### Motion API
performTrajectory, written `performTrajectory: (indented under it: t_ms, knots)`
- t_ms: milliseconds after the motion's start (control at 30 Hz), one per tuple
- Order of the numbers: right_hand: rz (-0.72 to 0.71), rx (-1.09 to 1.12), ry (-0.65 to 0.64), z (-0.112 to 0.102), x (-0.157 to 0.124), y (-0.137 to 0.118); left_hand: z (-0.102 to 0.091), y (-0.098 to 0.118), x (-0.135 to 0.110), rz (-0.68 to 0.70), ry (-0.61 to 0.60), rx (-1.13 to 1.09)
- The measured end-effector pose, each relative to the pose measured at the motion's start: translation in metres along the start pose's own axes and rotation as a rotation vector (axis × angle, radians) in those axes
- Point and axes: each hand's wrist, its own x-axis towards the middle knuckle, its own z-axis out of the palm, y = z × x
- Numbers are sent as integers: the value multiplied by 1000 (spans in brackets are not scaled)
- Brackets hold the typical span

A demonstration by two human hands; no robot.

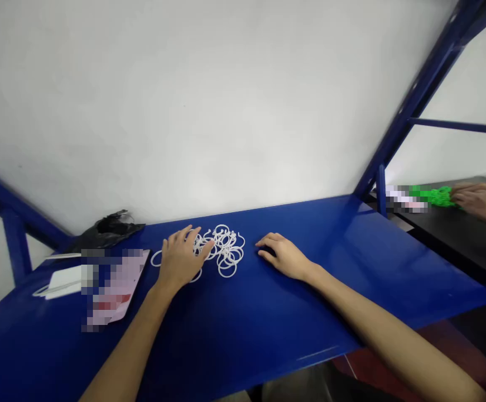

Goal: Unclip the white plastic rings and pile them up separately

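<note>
- A loose pile of thin white rings (226,242), several overlapped, is spread on the glossy blue tabletop (243,318), just left of the frame's centre.
- The left side of the pile is partly covered by the left hand (181,257); its fingers are spread and released, and whether any ring is touched cannot be told.
- The right hand (285,255) is placed right of the pile, apart from it, with fingers loosely bent and unclenched, palm turned down.
- Left of the left hand, a flat pink item (133,273) is seen, partly blurred out by pixelation.
- Beside it, toward the left edge, a white card (63,281) is crossed by a pale cord (41,291).
- Behind these, a crumpled black plastic bag (107,231) is set near the white wall (226,111).
- Both sides are bordered by blue metal beams (415,89).
- At the right edge, a green bundle (441,196) is touched by a co-worker's hand (485,205) above a black tabletop (447,230).
</note>
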Motion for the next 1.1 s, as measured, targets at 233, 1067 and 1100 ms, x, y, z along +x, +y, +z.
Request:
performTrajectory:
  t_ms: [233,1067,1100]
  knots:
    - [-15,-31,-38,1,0,-4,15,13,-9,79,-254,-36]
    - [-34,-42,-81,-7,-2,-16,18,26,-14,369,-116,-48]
    - [-50,-46,-93,-7,-2,-17,17,28,-15,377,-123,-57]
